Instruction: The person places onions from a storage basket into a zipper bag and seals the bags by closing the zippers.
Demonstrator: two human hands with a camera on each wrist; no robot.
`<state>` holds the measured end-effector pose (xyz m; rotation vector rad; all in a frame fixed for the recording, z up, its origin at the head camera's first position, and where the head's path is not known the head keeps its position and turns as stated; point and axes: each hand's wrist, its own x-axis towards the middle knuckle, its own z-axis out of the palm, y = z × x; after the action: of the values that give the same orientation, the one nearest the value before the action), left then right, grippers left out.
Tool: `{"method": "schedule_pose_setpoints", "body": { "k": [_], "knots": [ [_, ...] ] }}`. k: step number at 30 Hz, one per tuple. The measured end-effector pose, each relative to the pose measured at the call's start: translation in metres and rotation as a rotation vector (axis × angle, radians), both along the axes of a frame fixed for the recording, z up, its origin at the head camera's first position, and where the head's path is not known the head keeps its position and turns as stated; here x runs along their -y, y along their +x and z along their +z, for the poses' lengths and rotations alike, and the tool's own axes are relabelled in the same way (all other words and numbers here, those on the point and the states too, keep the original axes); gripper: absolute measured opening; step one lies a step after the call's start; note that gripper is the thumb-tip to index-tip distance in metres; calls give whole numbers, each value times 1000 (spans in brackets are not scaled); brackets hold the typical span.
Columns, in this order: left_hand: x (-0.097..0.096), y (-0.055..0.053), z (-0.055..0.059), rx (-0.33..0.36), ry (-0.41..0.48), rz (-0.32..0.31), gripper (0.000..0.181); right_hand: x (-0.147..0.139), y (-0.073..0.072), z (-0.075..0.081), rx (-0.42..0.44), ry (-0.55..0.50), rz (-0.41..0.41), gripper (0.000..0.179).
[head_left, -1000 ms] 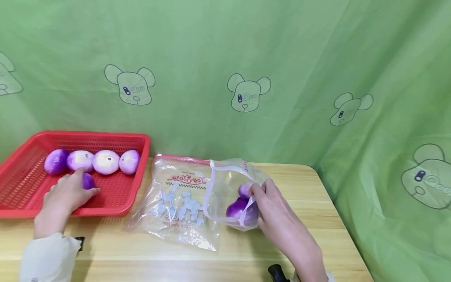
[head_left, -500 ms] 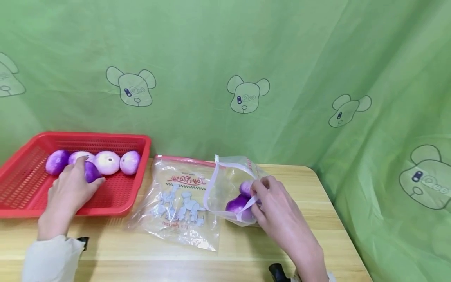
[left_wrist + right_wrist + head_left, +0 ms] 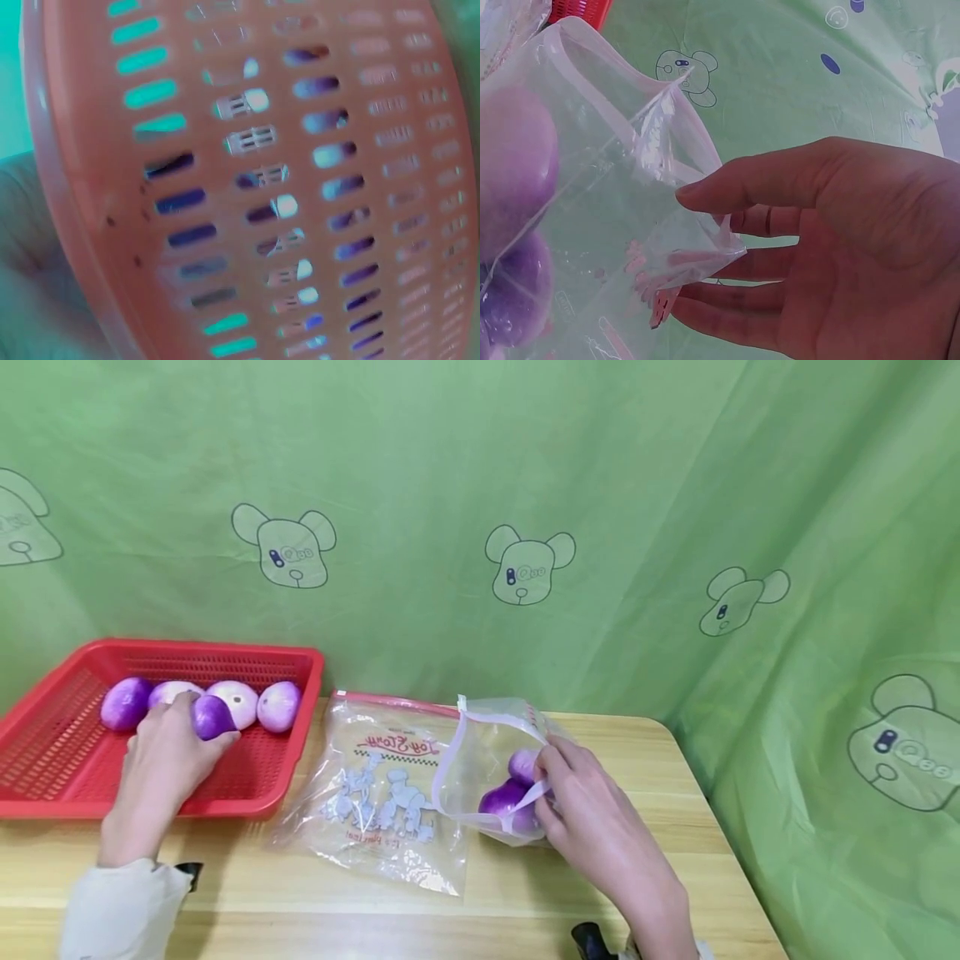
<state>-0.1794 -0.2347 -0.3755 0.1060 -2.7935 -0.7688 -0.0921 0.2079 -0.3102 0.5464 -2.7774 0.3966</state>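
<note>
The person's left hand point(image 3: 168, 743) is curling round a glossy, deep-purple, rounded onion-like piece point(image 3: 212, 718), thumb on its near side and fingers on the far side; the hand is spreading only as wide as the piece. It is holding the piece inside a red, perforated plastic basket point(image 3: 307, 735) that is sitting toward the back left of the pale wood-grain desk point(image 3: 337, 922). I can't tell whether the piece is touching the basket floor. Just behind it, four rounded white-and-purple pieces point(image 3: 243, 702) are lining the basket's back wall.

Toward the desk's back right corner, the right hand point(image 3: 600, 818) is pinching the pale rim of an open, clear plastic bag point(image 3: 487, 739), thumb and fingers closing on the film and keeping the mouth parted. Two purple pieces point(image 3: 504, 797) are resting inside, one against the other. Between basket and open bag, a flat, clear plastic bag with a red top strip point(image 3: 390, 860) is lying printed side up near the desk's back edge.
</note>
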Motion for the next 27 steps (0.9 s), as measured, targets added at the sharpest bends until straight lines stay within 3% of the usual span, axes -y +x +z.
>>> {"method": "schedule_pose_setpoints", "body": {
  "k": [4,10,27],
  "knots": [
    [-6,2,2,-45,30,4,65,-1,0,0,3,-6,8,16],
    [-14,3,6,-57,59,-4,65,-1,0,-1,21,-11,17,15],
    [-43,15,26,-103,32,-41,71,-3,0,-1,21,-9,32,17]
  ]
}}
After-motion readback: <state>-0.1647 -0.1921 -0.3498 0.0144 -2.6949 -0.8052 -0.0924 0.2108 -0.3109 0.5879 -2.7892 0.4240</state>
